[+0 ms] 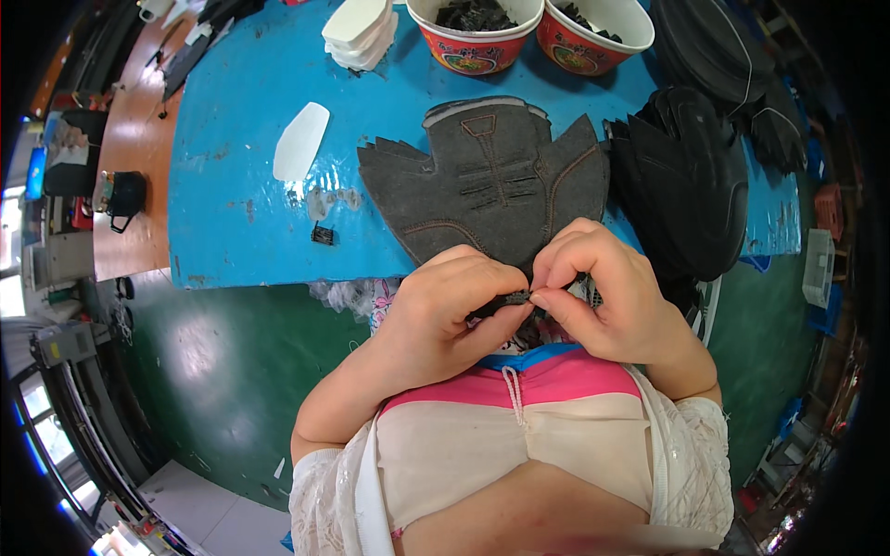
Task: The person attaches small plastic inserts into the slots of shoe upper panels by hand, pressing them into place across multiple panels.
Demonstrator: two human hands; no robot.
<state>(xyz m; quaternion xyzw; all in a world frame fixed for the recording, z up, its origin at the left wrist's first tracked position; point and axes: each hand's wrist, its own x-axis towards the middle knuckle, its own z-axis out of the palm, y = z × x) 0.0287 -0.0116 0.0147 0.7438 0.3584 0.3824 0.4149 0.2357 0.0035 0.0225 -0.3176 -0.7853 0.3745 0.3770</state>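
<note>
My left hand point(454, 306) is closed around a small black textured piece point(515, 298), which sticks out between thumb and forefinger. The fingertips of my right hand point(603, 287) pinch the end of that piece, and both hands meet just off the table's near edge. What kind of piece it is, I cannot make out. Right beyond my hands lies a stack of dark grey shoe uppers point(464, 199) with brown stitching and fanned edges. A similar small black piece point(323, 233) rests on the table to the left.
The blue table point(232, 185) bears a white tongue-shaped piece point(301, 142) and a stack of white pieces point(357, 32). Two red paper bowls point(477, 51) point(589, 56) with black bits stand at the back. Black shoe uppers point(686, 185) and tied black bundles point(714, 46) lie right.
</note>
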